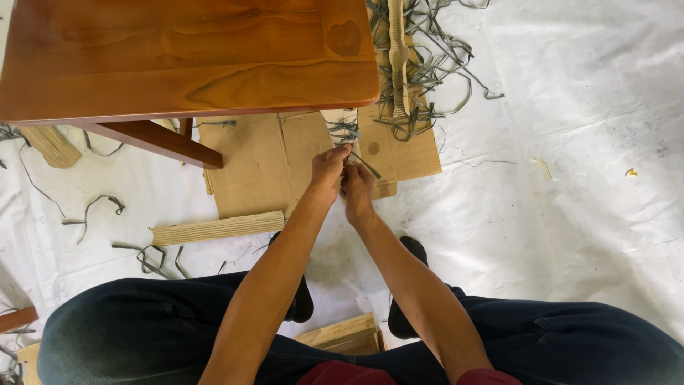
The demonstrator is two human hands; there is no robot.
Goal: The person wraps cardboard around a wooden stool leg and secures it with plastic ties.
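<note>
Both hands, the left hand (328, 170) and right hand (356, 189), pinch their grip together on thin grey flat strips (347, 133) hanging just under the near right corner of the glossy wooden surface (185, 57), above creased brown cardboard (263, 167) on the white floor sheet (570, 178).

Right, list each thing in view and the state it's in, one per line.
Left hand: grip shut on the grey strips.
Right hand: grip shut on the same strips.
Grey strips: bunched, hanging below the table edge.
Wooden table: upright, top bare.
Cardboard sheet: flat on the floor.
Ribbed wooden slat: lying flat.
Strip pile: loose, tangled.
</note>
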